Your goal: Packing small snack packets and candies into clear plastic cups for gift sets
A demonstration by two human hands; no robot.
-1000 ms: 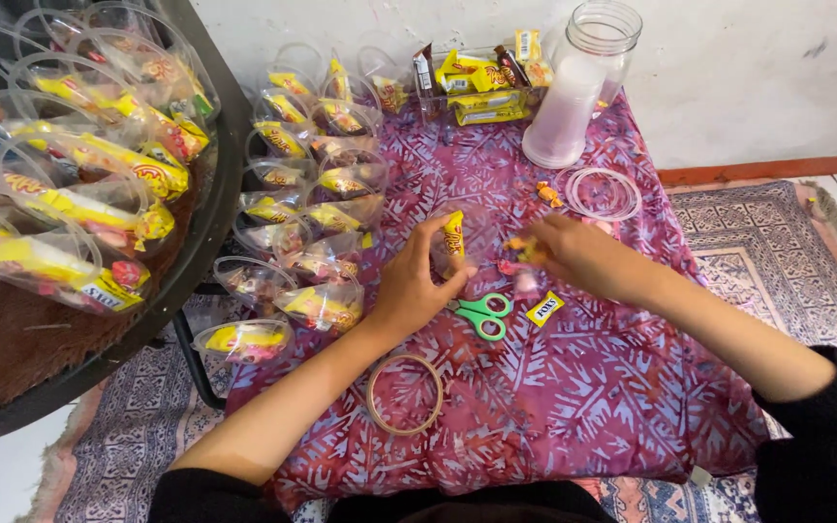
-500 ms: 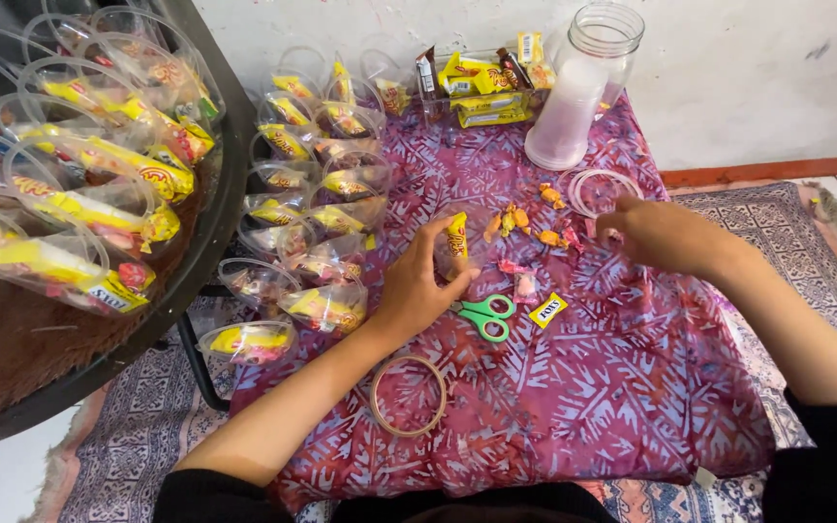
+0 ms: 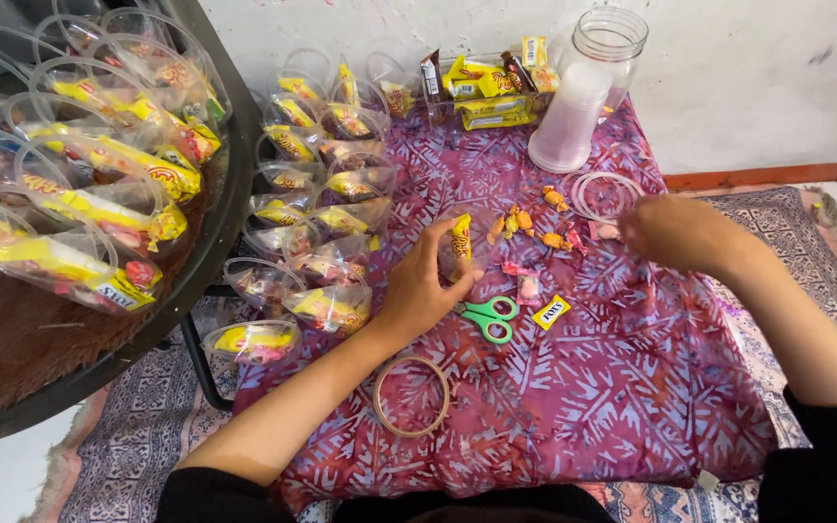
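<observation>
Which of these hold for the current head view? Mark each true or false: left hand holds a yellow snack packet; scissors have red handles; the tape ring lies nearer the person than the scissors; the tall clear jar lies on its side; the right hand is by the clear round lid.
1. The left hand holds a yellow snack packet. True.
2. The scissors have red handles. False: the handles are green.
3. The tape ring lies nearer the person than the scissors. True.
4. The tall clear jar lies on its side. False: it stands upright at the far edge of the purple cloth.
5. The right hand is beside the clear round lid. True, though it is blurred and its grip cannot be told.
</observation>
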